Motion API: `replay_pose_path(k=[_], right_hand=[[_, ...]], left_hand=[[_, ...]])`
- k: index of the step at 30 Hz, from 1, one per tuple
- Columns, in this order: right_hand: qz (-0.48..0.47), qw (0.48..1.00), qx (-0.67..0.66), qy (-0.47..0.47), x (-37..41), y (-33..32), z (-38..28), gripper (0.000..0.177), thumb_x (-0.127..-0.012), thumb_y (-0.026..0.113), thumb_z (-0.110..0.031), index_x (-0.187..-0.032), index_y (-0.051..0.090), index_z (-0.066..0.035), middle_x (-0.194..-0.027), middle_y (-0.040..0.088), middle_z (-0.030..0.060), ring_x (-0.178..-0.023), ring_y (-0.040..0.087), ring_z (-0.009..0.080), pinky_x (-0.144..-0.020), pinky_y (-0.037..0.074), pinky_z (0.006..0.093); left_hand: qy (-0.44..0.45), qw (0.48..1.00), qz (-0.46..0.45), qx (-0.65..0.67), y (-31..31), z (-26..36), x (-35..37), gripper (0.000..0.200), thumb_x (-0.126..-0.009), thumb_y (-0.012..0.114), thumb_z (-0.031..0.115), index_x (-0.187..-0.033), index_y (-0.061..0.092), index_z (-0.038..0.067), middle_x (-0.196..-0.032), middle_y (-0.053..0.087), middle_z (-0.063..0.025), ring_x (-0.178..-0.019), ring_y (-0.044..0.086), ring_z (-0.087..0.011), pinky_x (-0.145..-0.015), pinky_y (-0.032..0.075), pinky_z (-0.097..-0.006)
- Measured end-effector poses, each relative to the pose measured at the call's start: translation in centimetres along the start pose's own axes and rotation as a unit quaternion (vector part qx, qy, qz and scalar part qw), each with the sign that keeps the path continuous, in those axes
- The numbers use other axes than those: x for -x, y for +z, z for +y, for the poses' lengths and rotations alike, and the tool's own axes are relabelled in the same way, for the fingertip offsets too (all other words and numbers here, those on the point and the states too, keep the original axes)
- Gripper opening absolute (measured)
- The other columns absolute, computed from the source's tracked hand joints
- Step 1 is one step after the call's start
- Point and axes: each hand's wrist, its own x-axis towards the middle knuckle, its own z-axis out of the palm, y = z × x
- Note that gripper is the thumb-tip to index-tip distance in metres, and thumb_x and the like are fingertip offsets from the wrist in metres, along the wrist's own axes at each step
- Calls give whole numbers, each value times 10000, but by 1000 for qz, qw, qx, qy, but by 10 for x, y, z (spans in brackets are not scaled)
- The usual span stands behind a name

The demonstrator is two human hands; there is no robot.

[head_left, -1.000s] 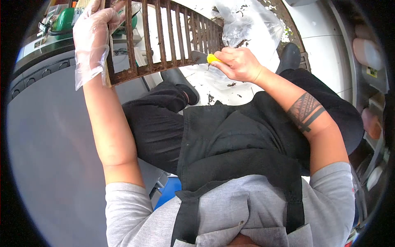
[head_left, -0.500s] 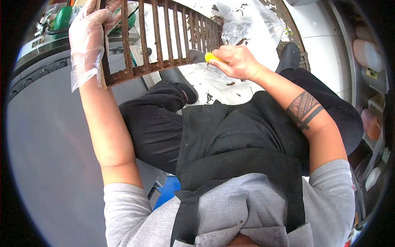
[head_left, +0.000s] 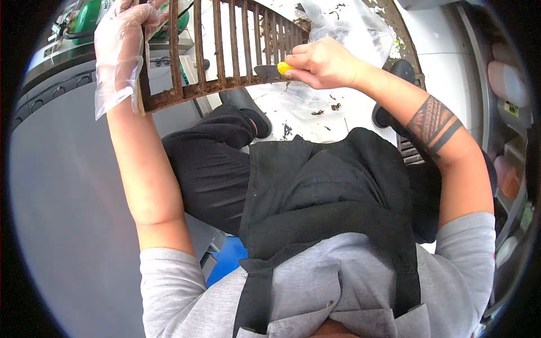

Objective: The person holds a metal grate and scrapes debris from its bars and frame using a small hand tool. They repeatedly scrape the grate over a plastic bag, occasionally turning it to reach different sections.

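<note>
My left hand (head_left: 121, 48), in a clear plastic glove, grips the left end of a grate (head_left: 220, 84) coated in brown rust or burnt residue. The grate is held up at a tilt, its bars running away from me. My bare right hand (head_left: 327, 63) is closed round the yellow handle (head_left: 284, 68) of a scraper. Its dark flat blade (head_left: 266, 71) lies against the grate's near edge bar, towards the far right end. My fingers hide most of the handle.
Crumpled clear plastic (head_left: 352, 31) lies on the white tiled floor (head_left: 445, 84), with dark flakes (head_left: 318, 112) scattered about. A grey metal appliance (head_left: 73, 180) stands at left, a green gas cylinder (head_left: 87, 25) behind it. Shelving with containers (head_left: 504, 84) lines the right side. A floor drain grate (head_left: 410, 152) shows by my leg.
My right hand has moved slightly up with the scraper, whose blade has shifted left along the edge bar. My right elbow has swung outward, and my right leg has shifted, uncovering the drain grate.
</note>
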Motion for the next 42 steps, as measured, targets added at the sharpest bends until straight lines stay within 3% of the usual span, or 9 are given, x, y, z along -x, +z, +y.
replay_pose_path(k=[7,11,16,21,27,33,38,40,42], right_hand=[[-121,962,-165,181,-24,-11,3,324,-933,674,-323,-961,772,-15,-838,712,218,-797,696,392,-761,550,453],[-140,965,-133,177,-22,-8,-4,348,-926,705,-338,-1051,763,-18,-785,675,248,-705,656,411,-676,519,447],[-91,921,-235,298,-10,4,-26,347,-944,693,-318,-984,766,19,-727,652,255,-624,650,354,-646,501,449],[-71,913,-238,324,-11,-1,-40,373,-955,688,-328,-893,758,33,-623,606,228,-532,588,255,-598,479,431],[-55,864,-282,412,-9,-4,-63,430,-980,684,-346,-793,742,37,-537,548,88,-474,485,150,-512,420,384],[-24,716,-452,531,-12,-4,-85,370,-982,702,-285,-736,690,-9,-542,495,-16,-419,346,78,-401,250,298],[37,481,-644,594,-2,13,-94,362,-1005,669,-284,-800,640,13,-586,534,12,-381,358,68,-365,217,289],[39,516,-629,580,7,26,-95,371,-1014,663,-313,-867,699,26,-640,585,34,-398,402,71,-377,272,280],[54,716,-466,516,15,38,-93,332,-1011,676,-300,-1010,753,23,-699,639,34,-421,478,88,-408,351,258]], left_hand=[[-27,998,16,-48,6,6,5,855,-646,442,-109,-1497,476,-36,-1435,576,-127,-1066,666,-215,-819,557,-241],[-22,998,15,-56,10,7,4,860,-650,442,-107,-1505,473,-26,-1429,577,-123,-1050,669,-205,-812,556,-238],[-39,997,3,-67,10,11,6,867,-651,435,-111,-1511,476,-8,-1446,570,-117,-1031,666,-200,-823,553,-238],[-16,999,16,-46,10,8,5,867,-647,439,-124,-1505,483,-5,-1462,563,-103,-1019,664,-204,-834,545,-237],[-52,998,17,6,13,14,3,852,-645,439,-147,-1487,493,-20,-1464,561,-101,-1019,668,-220,-792,545,-242],[-45,998,27,43,11,9,2,840,-651,442,-142,-1483,490,-28,-1399,597,-106,-988,677,-218,-689,530,-237],[-23,1000,2,1,4,5,-3,820,-651,460,-135,-1463,514,-33,-1338,629,-108,-925,676,-207,-655,517,-235],[-21,999,36,6,5,2,-4,803,-661,479,-131,-1457,522,-35,-1283,648,-123,-888,672,-200,-631,496,-224],[-66,997,24,5,-8,-7,-13,797,-668,488,-127,-1460,518,-38,-1276,649,-134,-887,673,-200,-624,489,-223]])
